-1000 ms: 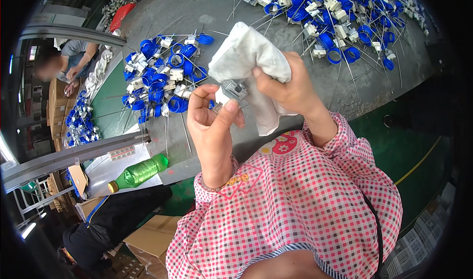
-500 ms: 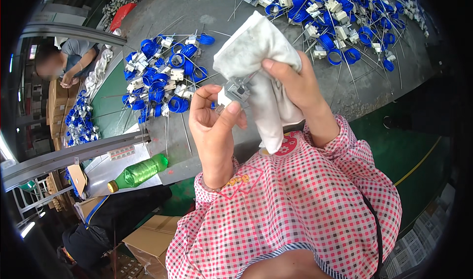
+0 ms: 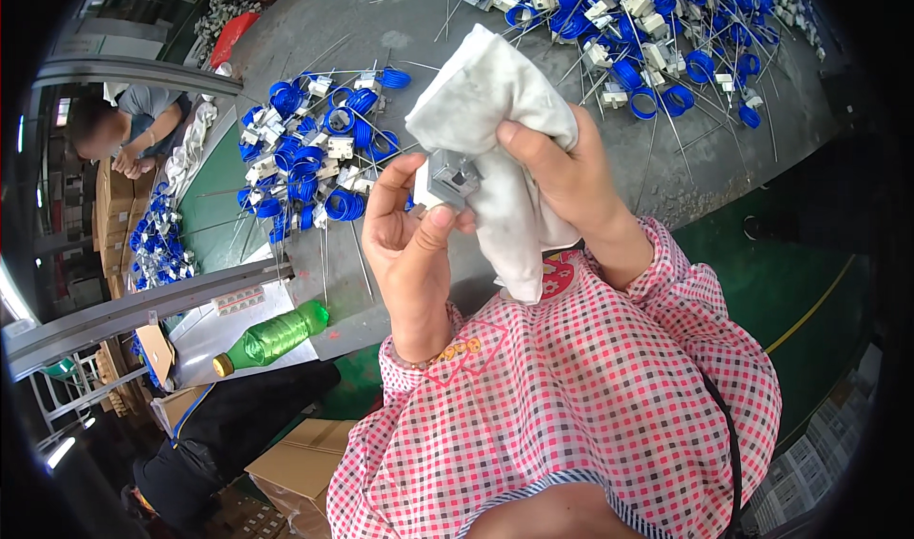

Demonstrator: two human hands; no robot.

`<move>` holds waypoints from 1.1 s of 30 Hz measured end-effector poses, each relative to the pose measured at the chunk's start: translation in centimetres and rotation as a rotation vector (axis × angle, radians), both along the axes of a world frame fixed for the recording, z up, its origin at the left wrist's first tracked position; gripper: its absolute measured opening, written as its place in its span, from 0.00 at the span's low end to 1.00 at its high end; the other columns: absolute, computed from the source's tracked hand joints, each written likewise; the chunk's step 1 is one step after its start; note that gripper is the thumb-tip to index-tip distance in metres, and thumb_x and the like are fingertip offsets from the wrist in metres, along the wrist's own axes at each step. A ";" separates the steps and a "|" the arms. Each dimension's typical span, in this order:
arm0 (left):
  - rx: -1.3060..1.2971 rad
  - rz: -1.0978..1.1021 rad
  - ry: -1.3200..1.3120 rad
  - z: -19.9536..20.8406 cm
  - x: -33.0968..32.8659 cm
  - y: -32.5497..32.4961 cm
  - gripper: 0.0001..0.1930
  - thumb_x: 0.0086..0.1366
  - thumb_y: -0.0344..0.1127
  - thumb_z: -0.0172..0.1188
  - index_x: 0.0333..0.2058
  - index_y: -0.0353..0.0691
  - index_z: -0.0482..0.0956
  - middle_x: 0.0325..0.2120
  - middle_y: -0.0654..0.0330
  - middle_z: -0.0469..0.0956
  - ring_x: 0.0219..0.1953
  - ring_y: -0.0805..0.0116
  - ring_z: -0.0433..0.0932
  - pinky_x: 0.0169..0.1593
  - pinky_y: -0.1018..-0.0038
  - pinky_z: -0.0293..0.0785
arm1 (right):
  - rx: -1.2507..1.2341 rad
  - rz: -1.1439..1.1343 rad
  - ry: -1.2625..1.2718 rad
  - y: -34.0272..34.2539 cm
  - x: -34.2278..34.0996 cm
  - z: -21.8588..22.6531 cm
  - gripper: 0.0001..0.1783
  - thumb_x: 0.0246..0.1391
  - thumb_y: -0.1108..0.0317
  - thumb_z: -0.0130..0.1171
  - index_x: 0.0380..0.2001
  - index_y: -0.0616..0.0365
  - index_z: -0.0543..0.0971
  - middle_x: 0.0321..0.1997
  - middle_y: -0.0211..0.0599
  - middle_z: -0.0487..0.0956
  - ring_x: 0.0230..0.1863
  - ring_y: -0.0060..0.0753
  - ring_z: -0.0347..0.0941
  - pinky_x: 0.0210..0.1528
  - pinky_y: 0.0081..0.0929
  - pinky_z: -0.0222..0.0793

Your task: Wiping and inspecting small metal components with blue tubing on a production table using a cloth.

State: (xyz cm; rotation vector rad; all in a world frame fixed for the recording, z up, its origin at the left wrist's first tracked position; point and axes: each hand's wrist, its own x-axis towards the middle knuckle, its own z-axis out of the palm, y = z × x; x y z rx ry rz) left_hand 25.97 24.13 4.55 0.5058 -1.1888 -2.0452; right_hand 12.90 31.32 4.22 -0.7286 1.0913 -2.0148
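The small white-and-grey block (image 3: 451, 177) is held up over the near part of the counter (image 3: 724, 163), pinched between the thumb and fingers of the left hand (image 3: 407, 239), which reaches it from seven o'clock. It looks like a light, rigid piece with squared sides, so a fingertip pinch across its two opposite faces should be enough. The smooth casing could slide a little under dry fingers, and the small recess in its grey face is probably the delicate spot, best left free of pressure; the plain white end seems the safer place to hold.

At three o'clock from the block, the right hand (image 3: 564, 172) is closed around a white cloth (image 3: 481, 96), thumb pressed on top. The cloth rises toward twelve and droops toward five; it looks soft and limp, easily bunched, and calls for a fuller grip than the block. Where it passes beside the block, the overlap hides whether the two actually touch.

Farther out, a smaller pile of blue coils (image 3: 307, 158) with pale blocks and thin wires lies between nine and ten o'clock, and a larger pile (image 3: 625, 75) at two. A green bottle (image 3: 278, 336) lies on its side between seven and eight.
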 end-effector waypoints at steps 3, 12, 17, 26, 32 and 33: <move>-0.012 -0.014 0.035 -0.2 -0.1 0.0 0.24 0.49 0.25 0.57 0.45 0.28 0.61 0.39 0.52 0.66 0.30 0.70 0.71 0.31 0.78 0.70 | -0.010 0.065 -0.132 0.0 0.0 0.0 0.14 0.47 0.69 0.48 0.37 0.66 0.70 0.32 0.37 0.74 0.32 0.21 0.71 0.32 0.18 0.68; 0.073 -0.114 0.113 -0.5 0.0 -0.4 0.24 0.52 0.28 0.55 0.47 0.28 0.60 0.40 0.53 0.69 0.34 0.70 0.72 0.33 0.80 0.70 | -0.064 0.149 -0.534 -0.2 -0.2 0.9 0.13 0.46 0.71 0.48 0.36 0.66 0.70 0.29 0.36 0.75 0.27 0.21 0.72 0.29 0.16 0.69; 0.060 -0.047 0.085 -0.8 0.1 -0.4 0.24 0.52 0.28 0.55 0.48 0.28 0.60 0.40 0.54 0.69 0.35 0.71 0.72 0.34 0.81 0.69 | 0.000 0.106 -0.095 0.8 0.1 0.8 0.11 0.46 0.69 0.54 0.33 0.64 0.73 0.29 0.30 0.74 0.28 0.15 0.69 0.29 0.14 0.66; 0.071 -0.052 0.073 -0.9 0.3 -0.8 0.22 0.53 0.26 0.53 0.48 0.28 0.60 0.40 0.55 0.69 0.38 0.70 0.72 0.36 0.80 0.70 | -0.027 0.192 -0.112 0.5 0.0 0.9 0.13 0.46 0.71 0.53 0.37 0.64 0.70 0.32 0.32 0.74 0.32 0.18 0.70 0.33 0.16 0.67; 0.065 -0.045 0.090 -0.8 0.2 -0.6 0.23 0.53 0.27 0.54 0.48 0.29 0.60 0.39 0.55 0.69 0.36 0.70 0.72 0.36 0.80 0.70 | -0.045 0.175 -0.220 0.4 0.4 0.6 0.15 0.47 0.72 0.51 0.40 0.64 0.68 0.35 0.34 0.74 0.33 0.20 0.71 0.33 0.16 0.68; 0.066 -0.043 0.089 -0.9 0.2 -0.7 0.23 0.53 0.27 0.54 0.48 0.29 0.60 0.39 0.55 0.69 0.36 0.70 0.72 0.36 0.80 0.70 | -0.044 0.177 -0.221 0.3 0.5 0.7 0.15 0.47 0.72 0.51 0.40 0.64 0.68 0.35 0.34 0.74 0.33 0.20 0.71 0.33 0.16 0.68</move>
